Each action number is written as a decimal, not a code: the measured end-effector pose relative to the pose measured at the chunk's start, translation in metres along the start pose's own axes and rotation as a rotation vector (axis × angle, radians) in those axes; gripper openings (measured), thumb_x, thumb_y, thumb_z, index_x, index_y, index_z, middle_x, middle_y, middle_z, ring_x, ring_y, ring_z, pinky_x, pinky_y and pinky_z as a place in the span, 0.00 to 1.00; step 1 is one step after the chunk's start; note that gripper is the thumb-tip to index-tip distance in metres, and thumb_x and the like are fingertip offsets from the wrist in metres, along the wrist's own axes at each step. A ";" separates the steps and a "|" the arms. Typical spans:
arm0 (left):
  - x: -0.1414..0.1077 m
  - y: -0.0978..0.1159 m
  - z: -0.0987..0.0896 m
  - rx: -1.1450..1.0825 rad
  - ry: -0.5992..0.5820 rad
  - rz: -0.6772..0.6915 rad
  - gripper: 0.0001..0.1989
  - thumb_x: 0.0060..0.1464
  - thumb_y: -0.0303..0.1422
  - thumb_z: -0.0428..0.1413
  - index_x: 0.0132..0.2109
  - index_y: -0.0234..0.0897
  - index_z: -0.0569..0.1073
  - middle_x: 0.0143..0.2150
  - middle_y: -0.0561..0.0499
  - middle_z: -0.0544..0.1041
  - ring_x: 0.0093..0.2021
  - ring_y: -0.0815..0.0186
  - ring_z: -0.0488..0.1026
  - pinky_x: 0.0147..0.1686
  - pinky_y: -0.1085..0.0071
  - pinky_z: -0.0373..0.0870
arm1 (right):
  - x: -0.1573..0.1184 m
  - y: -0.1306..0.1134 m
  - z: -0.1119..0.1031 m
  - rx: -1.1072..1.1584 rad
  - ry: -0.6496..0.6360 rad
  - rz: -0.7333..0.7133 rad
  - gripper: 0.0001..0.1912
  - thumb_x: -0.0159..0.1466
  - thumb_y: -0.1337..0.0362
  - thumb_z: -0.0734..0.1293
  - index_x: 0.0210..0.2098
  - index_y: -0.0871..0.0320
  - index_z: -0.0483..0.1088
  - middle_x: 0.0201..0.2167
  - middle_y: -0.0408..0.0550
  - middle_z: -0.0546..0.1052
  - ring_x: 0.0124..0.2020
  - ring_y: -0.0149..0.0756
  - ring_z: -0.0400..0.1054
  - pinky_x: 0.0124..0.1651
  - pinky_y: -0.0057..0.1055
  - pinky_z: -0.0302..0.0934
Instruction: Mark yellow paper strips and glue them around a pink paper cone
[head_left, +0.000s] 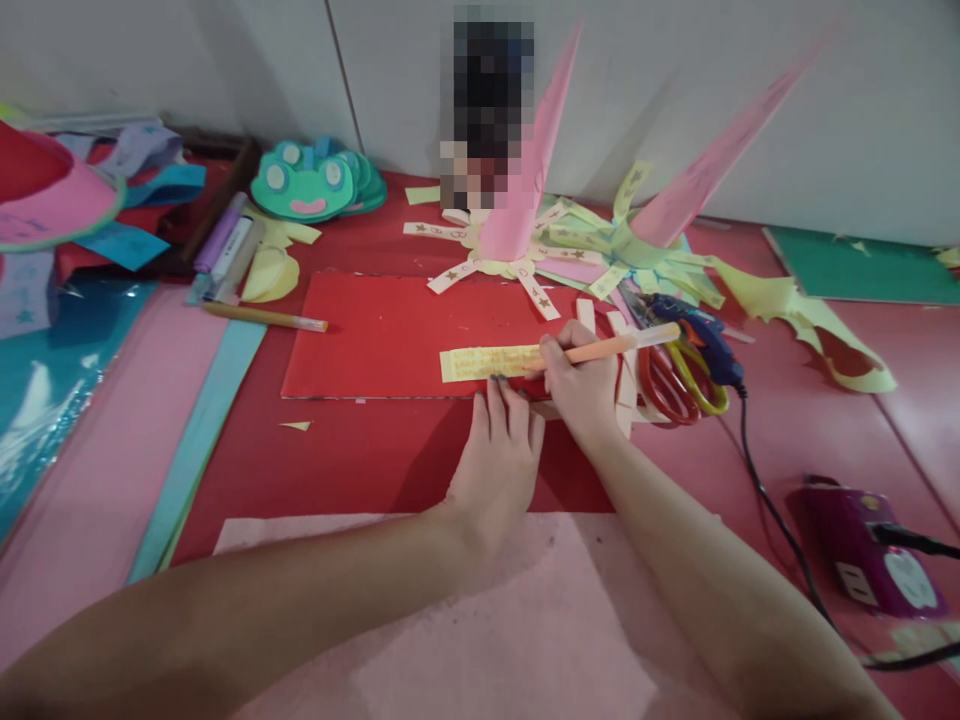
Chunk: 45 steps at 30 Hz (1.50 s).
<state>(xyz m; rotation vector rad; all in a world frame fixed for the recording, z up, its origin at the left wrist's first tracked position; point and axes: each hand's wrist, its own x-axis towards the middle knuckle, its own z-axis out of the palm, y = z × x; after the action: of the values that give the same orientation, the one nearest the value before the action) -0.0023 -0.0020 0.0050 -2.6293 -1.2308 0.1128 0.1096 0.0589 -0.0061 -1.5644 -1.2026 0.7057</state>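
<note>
Yellow paper strip: the yellow paper strip [480, 364], covered in rows of small marks too fine to read, lies on the red board [360, 335]; clock directions count from it.
Left hand: at 6 o'clock, the left hand [499, 455] is palm-down, fingers lightly spread, fingertips at the strip's lower edge, grasping nothing.
Right hand: at 3 o'clock, the right hand [581, 385] closes in a writing grip on an orange pen [600, 351], tip at the strip's right end; whether it touches is hidden.
Smudge risk: if the ink is wet, shifting fingertips could smear it.
Slip risk: a light left-hand press could let the strip skid and skew the strokes.
Crowding at 3 o'clock: scissors [684, 385] and a blue glue gun [705, 340] sit near the pen's far end; a wide swing could knock them.
Cord: the black cord [757, 480] runs beside the right forearm, which could snag it.
Paper cones: one pink cone [525, 190] stands at 12 to 1 o'clock, another [697, 180] leans at 2.
Left side: gold pen [266, 317] at 9, green frog cutouts [311, 185] at 10.
</note>
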 end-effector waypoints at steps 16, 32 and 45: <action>0.001 -0.001 -0.001 -0.003 -0.014 0.004 0.21 0.55 0.24 0.43 0.55 0.18 0.63 0.56 0.26 0.64 0.58 0.45 0.61 0.54 0.55 0.63 | 0.000 0.002 0.000 -0.044 -0.008 -0.071 0.15 0.57 0.68 0.60 0.18 0.55 0.50 0.13 0.33 0.56 0.15 0.26 0.64 0.18 0.23 0.53; 0.000 -0.001 0.003 -0.046 -0.048 0.035 0.26 0.53 0.28 0.45 0.60 0.26 0.60 0.63 0.35 0.56 0.64 0.49 0.51 0.58 0.53 0.57 | 0.001 -0.007 -0.002 0.021 0.136 -0.038 0.16 0.62 0.62 0.60 0.20 0.55 0.54 0.10 0.32 0.57 0.12 0.22 0.55 0.19 0.22 0.54; -0.001 0.001 0.004 -0.085 -0.039 0.000 0.26 0.56 0.27 0.43 0.62 0.24 0.56 0.62 0.31 0.58 0.63 0.48 0.54 0.58 0.54 0.58 | 0.001 0.001 0.001 0.129 0.008 -0.060 0.14 0.62 0.58 0.61 0.21 0.55 0.58 0.11 0.34 0.61 0.14 0.25 0.62 0.21 0.24 0.57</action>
<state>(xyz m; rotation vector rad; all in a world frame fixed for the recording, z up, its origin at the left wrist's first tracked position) -0.0032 -0.0026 0.0007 -2.7119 -1.2754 0.1142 0.1091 0.0601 -0.0079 -1.4177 -1.1699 0.7238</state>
